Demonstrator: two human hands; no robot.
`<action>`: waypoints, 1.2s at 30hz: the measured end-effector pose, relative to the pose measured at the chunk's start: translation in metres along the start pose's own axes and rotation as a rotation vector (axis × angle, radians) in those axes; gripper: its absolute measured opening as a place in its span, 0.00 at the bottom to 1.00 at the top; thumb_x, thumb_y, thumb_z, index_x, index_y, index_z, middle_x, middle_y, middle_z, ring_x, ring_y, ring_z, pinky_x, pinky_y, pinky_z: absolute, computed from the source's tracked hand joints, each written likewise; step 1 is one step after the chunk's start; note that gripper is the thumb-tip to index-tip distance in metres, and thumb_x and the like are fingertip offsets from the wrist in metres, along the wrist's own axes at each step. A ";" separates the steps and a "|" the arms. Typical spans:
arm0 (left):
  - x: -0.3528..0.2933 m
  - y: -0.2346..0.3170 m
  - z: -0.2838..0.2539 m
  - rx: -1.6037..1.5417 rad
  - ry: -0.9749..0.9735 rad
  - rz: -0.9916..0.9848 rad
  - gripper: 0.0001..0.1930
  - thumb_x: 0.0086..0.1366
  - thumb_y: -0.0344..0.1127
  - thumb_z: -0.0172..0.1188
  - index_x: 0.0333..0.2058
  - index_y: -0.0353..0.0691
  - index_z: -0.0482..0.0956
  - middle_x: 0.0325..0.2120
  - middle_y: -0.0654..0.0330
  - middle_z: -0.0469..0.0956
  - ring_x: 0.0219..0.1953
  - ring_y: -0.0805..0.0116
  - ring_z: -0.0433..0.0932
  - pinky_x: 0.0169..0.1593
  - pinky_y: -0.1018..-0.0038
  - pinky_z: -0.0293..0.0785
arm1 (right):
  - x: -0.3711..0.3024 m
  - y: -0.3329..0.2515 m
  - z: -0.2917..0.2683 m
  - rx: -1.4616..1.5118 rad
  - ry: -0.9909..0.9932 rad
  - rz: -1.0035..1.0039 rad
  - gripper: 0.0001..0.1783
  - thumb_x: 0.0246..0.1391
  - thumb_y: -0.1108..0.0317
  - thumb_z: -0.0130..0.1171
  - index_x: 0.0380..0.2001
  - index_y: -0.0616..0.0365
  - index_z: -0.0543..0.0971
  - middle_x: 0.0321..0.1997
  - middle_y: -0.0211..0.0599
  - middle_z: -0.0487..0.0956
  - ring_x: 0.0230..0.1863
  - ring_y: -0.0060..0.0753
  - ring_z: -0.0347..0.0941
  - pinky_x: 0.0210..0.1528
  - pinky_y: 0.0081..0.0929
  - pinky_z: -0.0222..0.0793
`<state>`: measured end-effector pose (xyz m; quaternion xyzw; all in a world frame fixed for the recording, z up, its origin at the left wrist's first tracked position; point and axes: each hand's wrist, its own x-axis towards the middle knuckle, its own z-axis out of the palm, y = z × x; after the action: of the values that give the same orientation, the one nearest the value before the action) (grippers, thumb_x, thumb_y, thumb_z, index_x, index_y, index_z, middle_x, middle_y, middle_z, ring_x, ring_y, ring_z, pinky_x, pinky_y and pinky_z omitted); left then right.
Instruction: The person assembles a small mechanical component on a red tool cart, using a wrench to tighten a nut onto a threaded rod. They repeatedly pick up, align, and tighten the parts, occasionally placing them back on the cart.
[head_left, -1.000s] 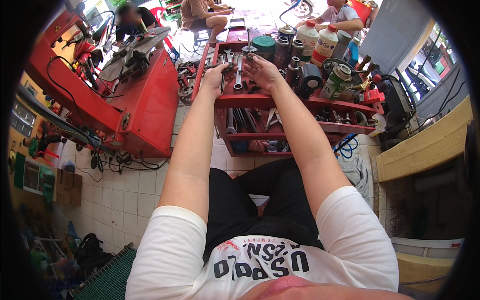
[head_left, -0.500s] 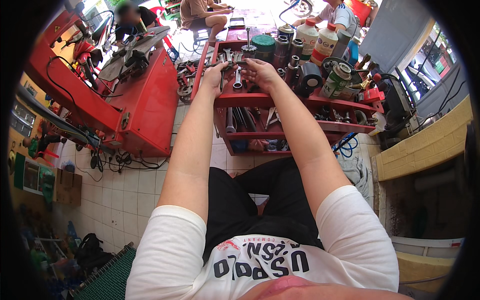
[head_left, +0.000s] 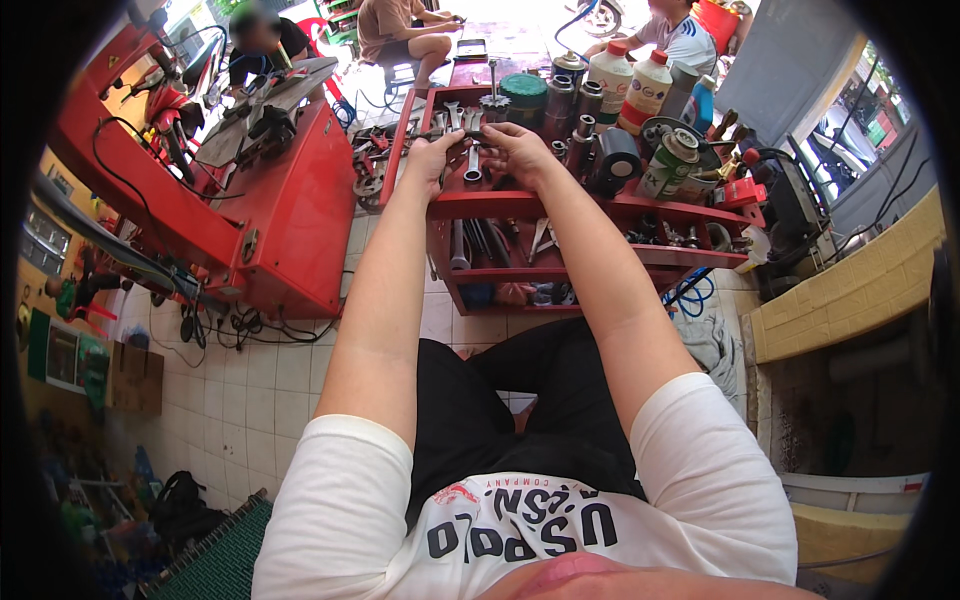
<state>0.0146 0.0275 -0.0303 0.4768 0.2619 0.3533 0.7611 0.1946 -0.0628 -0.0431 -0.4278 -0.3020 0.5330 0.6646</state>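
Observation:
Over the top tray of a red tool cart (head_left: pixel 590 205), both my hands are close together. My left hand (head_left: pixel 430 163) is closed, with thumb and fingers at one end of a small dark piece (head_left: pixel 471 134). The fingers of my right hand (head_left: pixel 515 153) pinch its other end. The piece is too small and too covered by my fingers to name. Just below it a combination wrench (head_left: pixel 473 168) lies in the tray. Several more wrenches (head_left: pixel 456 114) lie beyond my fingertips. A metal rod with a toothed wheel (head_left: pixel 493 98) stands behind them.
Right of my hands stand metal sockets (head_left: pixel 560 100), a black cylinder (head_left: pixel 614 160), white bottles with red caps (head_left: pixel 648 90) and a spray can (head_left: pixel 672 165). A lower shelf (head_left: pixel 515 245) holds more tools. A red machine (head_left: pixel 290 200) is at left. Other people sit beyond the cart.
My hands have drawn closer together around the dark piece. A dark rod that showed below my left hand is now mostly hidden. The view has shifted slightly.

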 end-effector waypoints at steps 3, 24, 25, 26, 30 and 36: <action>0.001 -0.001 -0.001 0.028 -0.013 0.010 0.09 0.68 0.32 0.66 0.44 0.41 0.77 0.41 0.61 0.85 0.43 0.69 0.86 0.50 0.67 0.81 | -0.001 -0.001 0.002 -0.007 -0.003 -0.002 0.13 0.60 0.61 0.70 0.44 0.51 0.82 0.41 0.29 0.84 0.39 0.29 0.82 0.39 0.29 0.80; -0.008 0.004 0.009 0.195 0.078 0.045 0.11 0.63 0.37 0.73 0.39 0.41 0.82 0.32 0.63 0.86 0.31 0.75 0.85 0.35 0.79 0.80 | -0.009 -0.006 0.007 -0.077 0.009 0.003 0.15 0.61 0.57 0.69 0.45 0.52 0.82 0.39 0.29 0.85 0.33 0.22 0.80 0.36 0.24 0.80; -0.011 0.005 0.010 0.190 0.077 0.039 0.11 0.62 0.36 0.74 0.38 0.41 0.82 0.31 0.63 0.85 0.30 0.74 0.84 0.35 0.79 0.80 | -0.010 -0.006 0.008 -0.075 0.001 0.011 0.15 0.62 0.57 0.68 0.45 0.53 0.82 0.39 0.30 0.86 0.32 0.22 0.80 0.35 0.24 0.80; -0.012 0.006 0.011 0.185 0.075 0.033 0.11 0.60 0.36 0.75 0.37 0.40 0.83 0.30 0.63 0.85 0.30 0.74 0.84 0.34 0.78 0.80 | -0.010 -0.006 0.007 -0.073 -0.006 0.017 0.15 0.62 0.56 0.68 0.44 0.53 0.81 0.38 0.30 0.86 0.31 0.22 0.79 0.35 0.24 0.80; -0.012 0.007 0.012 0.141 0.043 0.021 0.11 0.58 0.35 0.76 0.34 0.40 0.82 0.27 0.65 0.83 0.26 0.76 0.81 0.31 0.78 0.79 | -0.007 -0.006 0.004 -0.124 -0.035 0.020 0.15 0.65 0.53 0.64 0.45 0.51 0.80 0.40 0.32 0.87 0.29 0.22 0.80 0.38 0.26 0.78; -0.004 0.002 0.005 0.169 0.072 0.034 0.10 0.61 0.35 0.74 0.35 0.40 0.82 0.21 0.70 0.78 0.20 0.80 0.75 0.24 0.82 0.73 | -0.005 -0.005 0.008 -0.098 -0.058 0.027 0.16 0.65 0.54 0.63 0.47 0.52 0.78 0.39 0.35 0.87 0.26 0.23 0.81 0.33 0.27 0.80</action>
<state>0.0159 0.0222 -0.0264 0.5308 0.3098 0.3595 0.7022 0.1881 -0.0663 -0.0345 -0.4486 -0.3410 0.5386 0.6264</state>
